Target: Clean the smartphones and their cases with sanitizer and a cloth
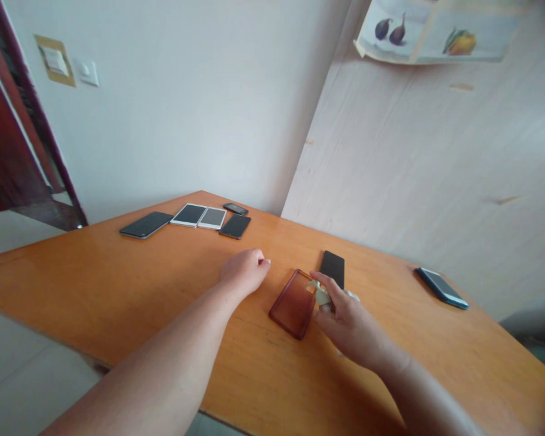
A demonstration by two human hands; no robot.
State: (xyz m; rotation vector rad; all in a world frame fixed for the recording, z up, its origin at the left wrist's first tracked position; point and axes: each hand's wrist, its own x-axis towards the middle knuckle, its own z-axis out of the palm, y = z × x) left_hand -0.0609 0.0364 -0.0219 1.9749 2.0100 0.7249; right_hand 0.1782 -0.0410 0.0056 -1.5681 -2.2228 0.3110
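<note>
Head camera looked down on an orange wooden counter [118, 272]. The right hand [349, 324] was pinched on a small pale cloth [323, 295], pressed at the near edge of a reddish translucent phone case [294, 304] lying flat mid-counter. The left hand [245, 270] rested beside it, fingers curled shut, holding nothing. A black phone [332, 268] lay just behind the case; a blue phone [441, 287] sat well off to the right, and five phones [191, 218] lined the far corner.
</note>
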